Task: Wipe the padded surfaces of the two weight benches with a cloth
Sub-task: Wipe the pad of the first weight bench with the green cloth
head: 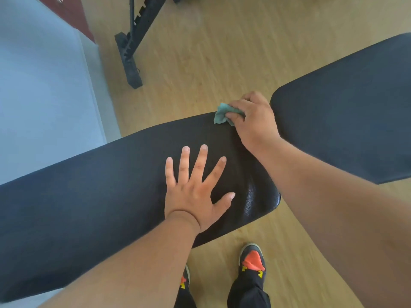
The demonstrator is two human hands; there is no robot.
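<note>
Far left: pale blue wall (44, 85), close behind the near pad's left stretch; little room to stand on that side.

Near pad (100, 196), long, black, running from lower left up to a rounded right end. Left hand (193, 192) flat on it near that end, fingers spread and straight, gripping nothing; probably braced there to take body weight and steady the pad during the reach across.

Above, on the wood floor (200, 63), a black frame (131, 52) of other equipment, well apart from the pad, clear of the stroke.

Right hand (253, 116) at the pad's far edge near the right corner, fingers curled around a bunched teal cloth (222, 114). Cloth pressed to the edge, partly overhanging it, likely to catch the rim as well as the top face.

Narrow floor gap between this pad's right end and the second pad (355, 112), which lies apart and tilts away to upper right. Second pad untouched by either hand at this moment.

Shoes (253, 261) on open floor just below the pad's right end; room there to step right toward the second pad. Long leftward sweep open along the near pad.
</note>
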